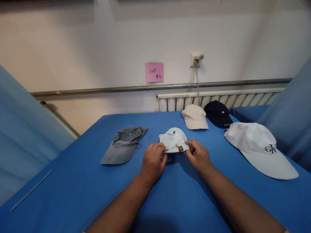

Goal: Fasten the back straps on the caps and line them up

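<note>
A small white cap (173, 139) with a dark emblem lies at the middle of the blue-covered table (184, 207), its back strap and brass-coloured buckle towards me. My left hand (153, 161) pinches the near left edge of this cap. On the near right edge, close to the buckle, the fingers of my right hand (198, 156) are closed. The near edge looks slightly raised, with a shadow under it. To the left rests a grey cap (125, 144), touched by neither hand.
Behind on the right sit a beige cap (195, 117) and a navy cap (218, 114). A large white cap (257, 147) with dark letters lies at right. A thin stick (31, 190) is near the left edge. Blue curtains (21, 136) flank the table; a metal rail (116, 89) crosses the wall.
</note>
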Demonstrator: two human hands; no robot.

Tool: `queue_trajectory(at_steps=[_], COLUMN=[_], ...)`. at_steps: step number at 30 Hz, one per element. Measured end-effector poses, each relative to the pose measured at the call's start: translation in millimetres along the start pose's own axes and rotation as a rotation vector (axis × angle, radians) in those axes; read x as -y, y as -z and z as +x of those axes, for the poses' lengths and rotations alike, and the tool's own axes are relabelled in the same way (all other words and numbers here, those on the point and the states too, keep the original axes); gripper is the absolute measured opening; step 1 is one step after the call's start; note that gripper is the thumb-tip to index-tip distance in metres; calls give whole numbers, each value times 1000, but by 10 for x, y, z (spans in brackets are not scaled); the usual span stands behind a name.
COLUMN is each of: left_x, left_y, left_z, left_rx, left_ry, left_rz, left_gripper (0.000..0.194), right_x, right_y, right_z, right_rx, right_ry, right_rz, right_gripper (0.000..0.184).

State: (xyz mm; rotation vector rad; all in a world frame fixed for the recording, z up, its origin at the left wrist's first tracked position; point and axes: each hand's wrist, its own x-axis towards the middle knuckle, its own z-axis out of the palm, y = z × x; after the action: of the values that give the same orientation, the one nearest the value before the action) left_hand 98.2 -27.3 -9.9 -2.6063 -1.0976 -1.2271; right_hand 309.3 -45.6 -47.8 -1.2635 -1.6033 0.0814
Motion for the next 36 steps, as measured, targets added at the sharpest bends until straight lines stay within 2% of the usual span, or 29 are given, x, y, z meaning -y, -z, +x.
queue_trajectory(at_steps=[2,6,9,11,14,17,19,21,24,26,28,30,32,36], left_x=[0,-28,-38,-21,47,141,195,228,231,211,185,164,151,106], left_y=[-12,-30,-36,-43,-54,-63,-71,-82,-96,-97,-93,-92,-101,-123], left_z=[1,23,25,13,-9,-13,-6,-1,-2,-10,-20,-31,-41,-35], left_rx=[70,303,367,310,119,-64,-129,-126,-46,23,83,127,121,10], left_ry=[-1,-68,-108,-99,-22,79,141,207,259,208,123,53,6,-73], left_rz=[-3,-69,-90,-83,-60,-17,9,25,14,-38,-99,-133,-143,-156], left_gripper=[5,26,23,16,12,15,15,14,13,9,9,10,12,14], right_x=[-43,-184,-253,-253,-199,-126,-90,-69,-60,-62,-69,-87,-120,-211], right_y=[1,-16,-20,-14,8,34,45,48,54,76,121,184,241,236], right_z=[5,27,43,42,23,5,3,7,21,40,72,115,156,172], right_rx=[-30,-111,-122,-117,-81,-5,63,136,294,422,495,499,452,242], right_ry=[-32,-176,-228,-219,-149,-49,0,2,-64,-101,-127,-153,-188,-333], right_rz=[-13,6,37,37,7,-16,-21,-28,28,124,220,306,408,499], right_gripper=[18,16,17,17,18,23,27,30,32,34,34,31,26,22])
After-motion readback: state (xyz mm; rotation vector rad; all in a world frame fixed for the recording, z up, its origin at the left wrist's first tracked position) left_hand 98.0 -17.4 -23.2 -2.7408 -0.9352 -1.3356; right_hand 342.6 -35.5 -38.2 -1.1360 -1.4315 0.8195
